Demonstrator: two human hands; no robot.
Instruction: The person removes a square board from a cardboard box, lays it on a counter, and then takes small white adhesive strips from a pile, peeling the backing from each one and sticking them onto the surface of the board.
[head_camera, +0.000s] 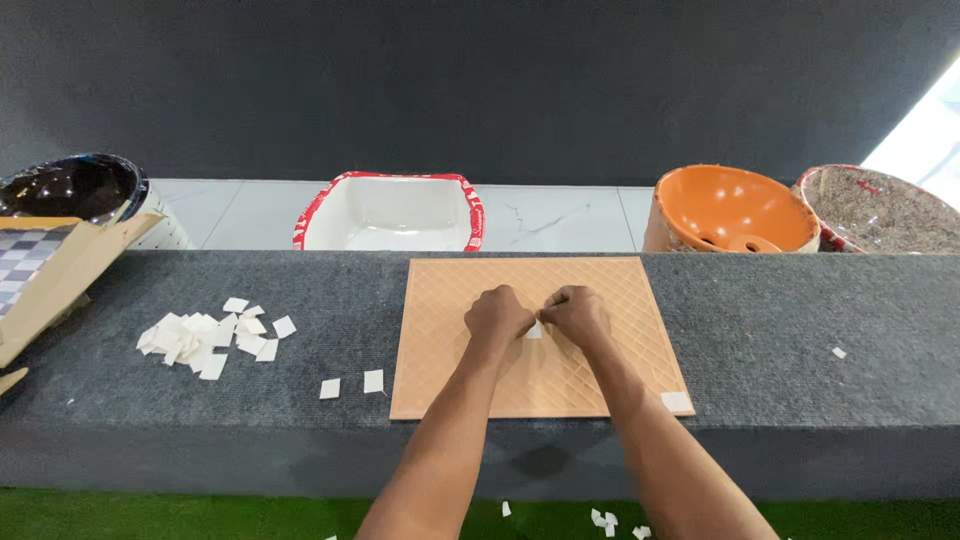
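Dark grey wall ahead, and in front of me a long bench (790, 330) covered in grey carpet, green turf below its front edge. On the bench lies a square tan tile (440, 300), ribbed in a diamond pattern, and both my hands are on it, near its middle. My left hand (497, 315) is curled, knuckles up, fingertips tucked down; my right hand (575, 312) is curled the same way, and the two nearly touch. Between them I see a small white square (534, 330), pinched at the fingertips of both hands, lying against the tile. Another white square (676, 401) sits at the tile's near right corner. To the left, well apart, a heap of white squares (205, 335), with two loose ones (350, 384) just beside the tile's left edge. Far left, an open cardboard box (60, 275) with a grey checked sheet inside. Behind the bench stand basins: black (70, 188), white with a red rim (390, 212), orange (730, 208), speckled (880, 208). White scraps (605, 520) lie on the turf.
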